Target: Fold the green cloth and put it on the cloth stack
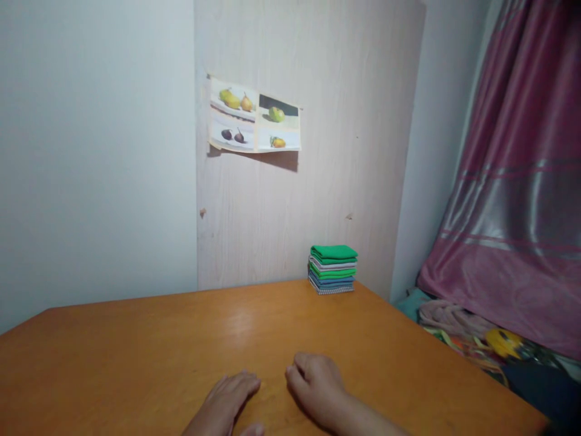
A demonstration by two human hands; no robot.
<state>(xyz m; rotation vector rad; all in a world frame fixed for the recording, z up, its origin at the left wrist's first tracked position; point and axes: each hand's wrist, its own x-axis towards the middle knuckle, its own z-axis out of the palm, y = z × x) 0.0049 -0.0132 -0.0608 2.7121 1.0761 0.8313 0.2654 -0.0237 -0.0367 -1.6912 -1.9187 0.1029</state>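
My left hand (227,399) lies on the orange-brown wooden table (136,351) at the near edge of view, fingers stretched out and thumb apart, holding nothing. To its right, my right hand (318,384) rests on the same tabletop with its fingers curled in a loose fist, and nothing shows in it. A gap of bare wood separates the two hands. Beyond them, at the table's far right corner, stands a neat stack of folded cloths (333,269), green on top with white, bright green, blue and checked layers below. Neither hand touches the stack.
Behind the table is a pale wood-grain panel (272,230) with a fruit picture sheet (255,116) fixed to it. A pink and grey curtain (503,200) hangs at the right. Below it lie a bundled pinkish cloth (454,318) and a yellow item (503,343), beyond the table's right edge.
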